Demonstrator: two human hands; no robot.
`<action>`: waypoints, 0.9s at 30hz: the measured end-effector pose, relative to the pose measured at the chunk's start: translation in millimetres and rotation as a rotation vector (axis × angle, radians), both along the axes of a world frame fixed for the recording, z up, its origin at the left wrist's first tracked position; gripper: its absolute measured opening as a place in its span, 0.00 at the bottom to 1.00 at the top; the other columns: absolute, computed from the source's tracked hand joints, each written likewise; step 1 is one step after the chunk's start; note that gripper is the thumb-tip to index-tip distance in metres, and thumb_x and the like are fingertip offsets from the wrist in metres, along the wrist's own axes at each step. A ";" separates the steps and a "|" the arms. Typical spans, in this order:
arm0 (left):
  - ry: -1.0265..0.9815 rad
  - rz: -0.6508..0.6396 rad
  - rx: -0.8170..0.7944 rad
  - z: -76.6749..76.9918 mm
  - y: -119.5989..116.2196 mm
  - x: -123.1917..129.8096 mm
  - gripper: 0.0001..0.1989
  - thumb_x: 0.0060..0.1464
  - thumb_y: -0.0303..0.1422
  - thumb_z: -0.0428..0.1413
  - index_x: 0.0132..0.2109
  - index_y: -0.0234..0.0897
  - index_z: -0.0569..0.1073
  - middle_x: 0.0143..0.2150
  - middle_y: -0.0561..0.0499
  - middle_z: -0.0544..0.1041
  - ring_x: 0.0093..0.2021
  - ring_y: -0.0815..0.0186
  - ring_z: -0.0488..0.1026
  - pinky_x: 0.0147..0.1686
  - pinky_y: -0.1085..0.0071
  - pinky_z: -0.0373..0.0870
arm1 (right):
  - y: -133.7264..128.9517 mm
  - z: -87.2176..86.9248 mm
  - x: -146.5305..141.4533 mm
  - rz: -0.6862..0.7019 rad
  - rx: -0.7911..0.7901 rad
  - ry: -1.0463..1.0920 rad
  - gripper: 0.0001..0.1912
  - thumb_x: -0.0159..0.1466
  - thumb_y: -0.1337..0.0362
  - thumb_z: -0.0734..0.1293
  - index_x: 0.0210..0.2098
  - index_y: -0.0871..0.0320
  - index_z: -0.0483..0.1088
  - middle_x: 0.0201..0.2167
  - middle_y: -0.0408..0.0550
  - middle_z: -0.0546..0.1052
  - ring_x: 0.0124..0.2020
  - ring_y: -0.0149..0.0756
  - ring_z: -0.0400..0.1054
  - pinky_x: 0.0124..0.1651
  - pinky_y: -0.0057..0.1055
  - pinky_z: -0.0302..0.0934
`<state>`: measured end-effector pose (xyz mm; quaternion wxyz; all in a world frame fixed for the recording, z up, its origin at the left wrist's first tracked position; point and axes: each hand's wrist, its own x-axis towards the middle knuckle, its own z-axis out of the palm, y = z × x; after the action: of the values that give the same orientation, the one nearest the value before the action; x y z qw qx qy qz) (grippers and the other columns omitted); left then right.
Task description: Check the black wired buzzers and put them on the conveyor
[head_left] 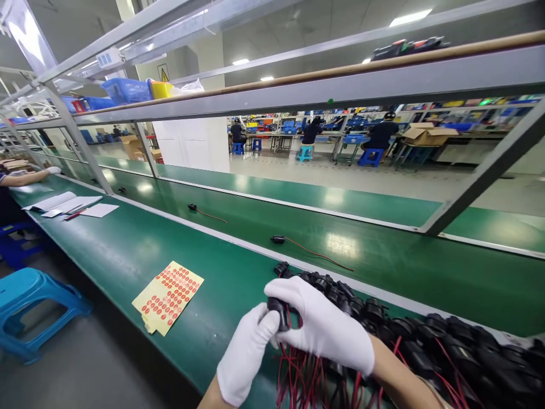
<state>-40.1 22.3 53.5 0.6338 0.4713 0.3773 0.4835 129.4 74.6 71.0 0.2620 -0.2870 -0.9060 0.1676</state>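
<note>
Both my hands wear white gloves. My left hand (247, 352) is closed around the lower left of a small black cylindrical part (280, 313), thumb pressed on its side. From above and the right, my right hand (326, 325) grips the same part, its fingers curled over the top. Beneath and beside my hands lies a long pile of similar black parts (457, 341) with thin red wires (300, 375) trailing toward me. To the left of my hands, a yellow sheet of red oval stickers (172, 295) lies flat on the green bench (123, 250).
Two black wired parts (278, 239) (192, 207) lie on the green belt behind the bench. Papers (100, 211) and a co-worker's arm (28, 178) are far left. A blue stool (32, 295) stands beside the bench. A metal shelf frame (298, 85) crosses above.
</note>
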 end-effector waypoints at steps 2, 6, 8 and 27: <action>-0.225 -0.093 -0.097 -3.5 -6.4 7.3 0.23 0.58 0.51 0.59 0.32 0.33 0.70 0.29 0.55 0.67 0.30 0.71 0.59 0.34 0.72 0.59 | -10.7 3.9 5.6 -0.016 -0.071 0.057 0.30 0.52 0.69 0.74 0.54 0.55 0.66 0.50 0.52 0.74 0.48 0.44 0.70 0.53 0.41 0.65; -0.528 -0.213 -0.406 -12.3 -18.2 19.3 0.26 0.47 0.53 0.66 0.31 0.31 0.73 0.24 0.54 0.70 0.22 0.74 0.63 0.26 0.75 0.57 | -20.2 8.2 19.7 0.024 -0.343 0.113 0.28 0.57 0.57 0.72 0.56 0.55 0.68 0.52 0.53 0.75 0.50 0.45 0.71 0.54 0.42 0.66; -0.703 -0.266 -0.622 -9.9 -22.1 22.1 0.26 0.45 0.49 0.70 0.34 0.29 0.75 0.24 0.53 0.72 0.21 0.76 0.64 0.24 0.79 0.56 | -24.3 8.5 24.5 0.065 -0.432 0.161 0.27 0.66 0.48 0.63 0.59 0.56 0.67 0.54 0.56 0.75 0.52 0.47 0.72 0.56 0.45 0.66; 0.176 -0.075 0.134 3.7 -27.4 5.8 0.18 0.51 0.42 0.66 0.44 0.35 0.76 0.42 0.48 0.77 0.46 0.58 0.72 0.48 0.65 0.66 | -60.9 9.6 48.9 -0.106 -0.160 0.241 0.47 0.59 0.62 0.73 0.70 0.39 0.47 0.66 0.48 0.66 0.63 0.46 0.64 0.65 0.44 0.60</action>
<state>-34.3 -5.1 57.3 0.5829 0.5669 0.3804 0.4406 178.3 13.6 80.6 0.3536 -0.3320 -0.8354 0.2585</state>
